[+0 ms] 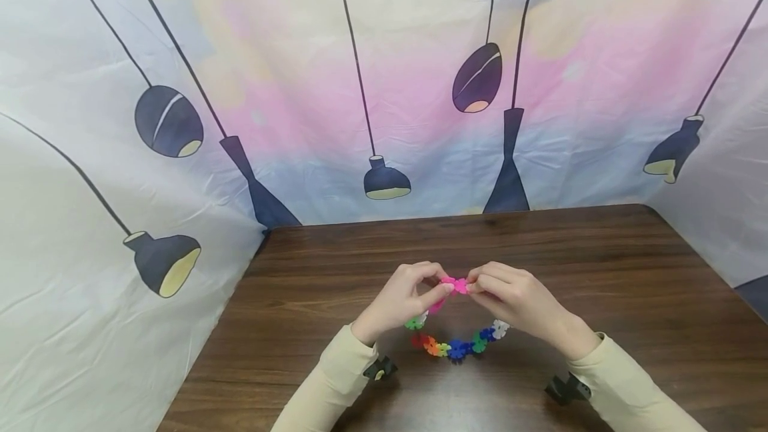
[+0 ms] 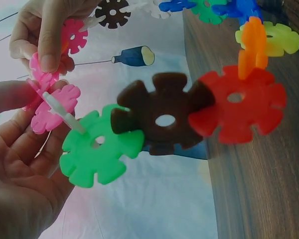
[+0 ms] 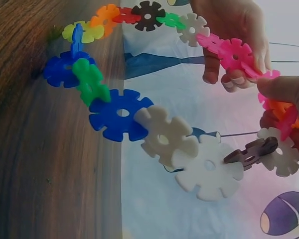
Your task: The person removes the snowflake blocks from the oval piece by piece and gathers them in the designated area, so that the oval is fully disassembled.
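A chain of notched plastic snowflake discs hangs in a loop between both hands, over the table. My left hand (image 1: 411,295) pinches a pink disc (image 2: 57,107) at the top of the loop. Opposite it, my right hand (image 1: 516,299) grips the chain's other pink discs, fingertips close to the left hand's. Beside the left hand hang a white disc, a green disc (image 2: 102,144), a dark brown disc (image 2: 162,107) and a red disc (image 2: 239,104). Below the right hand are white discs (image 3: 209,167) and a blue disc (image 3: 120,114). An orange disc (image 3: 281,108) shows by the right fingers.
The brown wooden table (image 1: 336,252) spreads beneath the hands. Behind it hangs a pastel cloth (image 1: 420,119) printed with dark lamps. Black wrist devices (image 1: 566,389) sit under both sleeves.
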The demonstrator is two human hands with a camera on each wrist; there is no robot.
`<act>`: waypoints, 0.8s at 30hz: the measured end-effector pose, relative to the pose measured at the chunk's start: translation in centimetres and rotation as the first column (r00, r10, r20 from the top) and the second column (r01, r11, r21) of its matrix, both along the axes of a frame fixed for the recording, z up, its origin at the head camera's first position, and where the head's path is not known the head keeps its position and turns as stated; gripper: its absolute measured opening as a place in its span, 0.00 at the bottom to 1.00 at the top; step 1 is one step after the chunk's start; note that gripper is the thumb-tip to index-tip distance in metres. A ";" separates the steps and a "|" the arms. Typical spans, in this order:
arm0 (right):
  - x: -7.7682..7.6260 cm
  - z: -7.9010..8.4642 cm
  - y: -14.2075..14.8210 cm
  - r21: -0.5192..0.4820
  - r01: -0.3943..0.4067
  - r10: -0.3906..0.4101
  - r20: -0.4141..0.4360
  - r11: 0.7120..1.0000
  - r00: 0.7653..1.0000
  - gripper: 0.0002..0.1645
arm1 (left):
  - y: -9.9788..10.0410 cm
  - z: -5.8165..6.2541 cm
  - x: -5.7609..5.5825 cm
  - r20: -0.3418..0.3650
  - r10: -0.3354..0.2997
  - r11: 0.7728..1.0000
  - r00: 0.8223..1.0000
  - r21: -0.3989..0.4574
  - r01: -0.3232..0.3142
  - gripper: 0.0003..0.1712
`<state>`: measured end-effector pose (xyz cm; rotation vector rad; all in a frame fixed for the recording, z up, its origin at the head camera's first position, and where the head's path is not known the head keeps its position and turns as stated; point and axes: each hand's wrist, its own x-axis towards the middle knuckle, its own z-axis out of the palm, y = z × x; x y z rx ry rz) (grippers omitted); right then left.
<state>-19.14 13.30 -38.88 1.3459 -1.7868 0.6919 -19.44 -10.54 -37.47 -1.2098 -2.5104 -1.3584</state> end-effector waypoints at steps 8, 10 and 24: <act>0.0 -0.4 -0.4 -0.044 0.034 -0.036 -0.031 0.998 0.999 0.20 | 0.0 0.0 0.0 -0.010 0.035 0.999 0.999 0.028 -0.034 0.04; 0.0 -0.5 -0.5 -0.054 0.043 -0.045 -0.029 0.998 0.999 0.20 | 0.1 0.0 0.1 -0.012 0.040 0.999 0.999 0.033 -0.040 0.03; -0.2 -0.9 -1.1 -0.122 0.076 -0.089 -0.106 0.990 0.990 0.21 | 0.2 -0.4 0.1 0.019 0.057 0.995 0.998 0.076 -0.058 0.03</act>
